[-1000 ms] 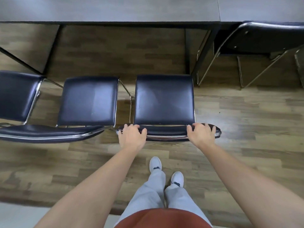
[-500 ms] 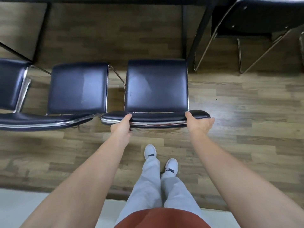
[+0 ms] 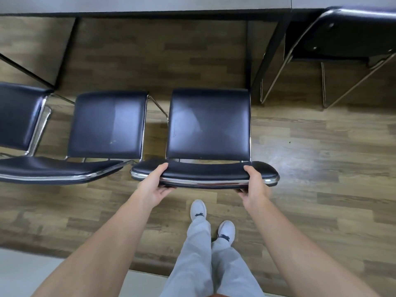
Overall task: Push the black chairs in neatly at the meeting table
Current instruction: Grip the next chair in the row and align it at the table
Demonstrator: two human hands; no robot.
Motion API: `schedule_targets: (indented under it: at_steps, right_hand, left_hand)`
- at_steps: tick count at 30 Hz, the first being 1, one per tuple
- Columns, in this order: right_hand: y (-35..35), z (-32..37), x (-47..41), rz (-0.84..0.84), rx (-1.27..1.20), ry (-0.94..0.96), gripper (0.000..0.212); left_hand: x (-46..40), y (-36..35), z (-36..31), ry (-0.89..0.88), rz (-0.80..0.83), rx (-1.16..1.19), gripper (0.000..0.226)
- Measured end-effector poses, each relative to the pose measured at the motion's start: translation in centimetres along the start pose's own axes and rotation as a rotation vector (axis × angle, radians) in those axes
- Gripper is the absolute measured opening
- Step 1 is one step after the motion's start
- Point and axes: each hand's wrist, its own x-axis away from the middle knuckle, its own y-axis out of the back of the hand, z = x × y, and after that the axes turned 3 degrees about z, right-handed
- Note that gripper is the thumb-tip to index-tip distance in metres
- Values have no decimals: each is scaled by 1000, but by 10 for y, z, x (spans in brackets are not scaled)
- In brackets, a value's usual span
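Along the top of the view runs the meeting table (image 3: 145, 5), its near edge a dark line with a black leg (image 3: 270, 56) slanting down to the wood floor (image 3: 321, 157). Under that edge a wide strip of bare floor lies between the table and the chair seats. Pulled out from the table stand three black chairs in a row. The middle-right chair (image 3: 209, 123) sits just left of the table leg, its seat front short of the table edge and its chrome-trimmed backrest nearest the person. Just beside it on the left is a second chair (image 3: 108, 123), with a narrow gap of floor between the two frames, and a third chair (image 3: 18, 116) shows partly at the left border. A fourth chair (image 3: 351, 33) at upper right is tucked partly under the table. The left hand (image 3: 155, 186) grips the backrest's left end, thumb on top and fingers curled beneath. The right hand (image 3: 255, 185) clamps the right end the same way. Two white shoes (image 3: 212, 219) stand on the floor behind the chair.
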Motion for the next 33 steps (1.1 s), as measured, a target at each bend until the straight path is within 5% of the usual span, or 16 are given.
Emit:
schedule_targets:
  at_steps: [9,33]
  right_hand:
    - [-10,1,1,-155,60,49,53]
    - [-62,48,0,-104,44,51,48]
  left_hand:
    - [-3,-4,-11,5,-30,-4,47]
    - [-30,-35,-71,-7,42,-26,48]
